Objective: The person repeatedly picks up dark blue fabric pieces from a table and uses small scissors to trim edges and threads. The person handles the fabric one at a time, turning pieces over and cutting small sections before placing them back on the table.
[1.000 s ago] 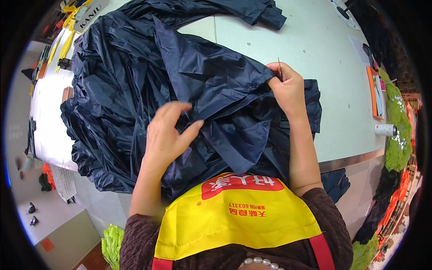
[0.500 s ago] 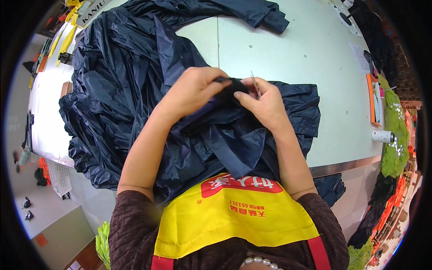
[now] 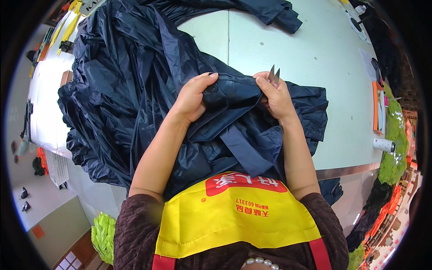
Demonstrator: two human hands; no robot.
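A large dark navy garment (image 3: 123, 85) of thin shiny cloth lies in folds across the table and down to my lap. My left hand (image 3: 192, 98) is closed on one end of a stitched edge, thumb on top. The other end is pinched by my right hand (image 3: 275, 100), so the strip between them is stretched out. Snap-like round marks show on this strip near my left thumb. Tucked in my right hand is a pair of thread snips (image 3: 272, 76); two pointed blades stick up past the fingers, slightly apart, and the handles are hidden.
The pale table (image 3: 342, 112) ends in a metal-trimmed front edge. On its right side stand a white cylindrical can (image 3: 384, 144) and an orange-edged box (image 3: 377, 108). Lime-green cloth (image 3: 395, 148) hangs beyond it. A yellow apron (image 3: 234, 225) covers my front.
My hands have moved apart, drawing the bunched cloth into a flat, stretched edge. The snips' blades now point up more visibly from my right hand.
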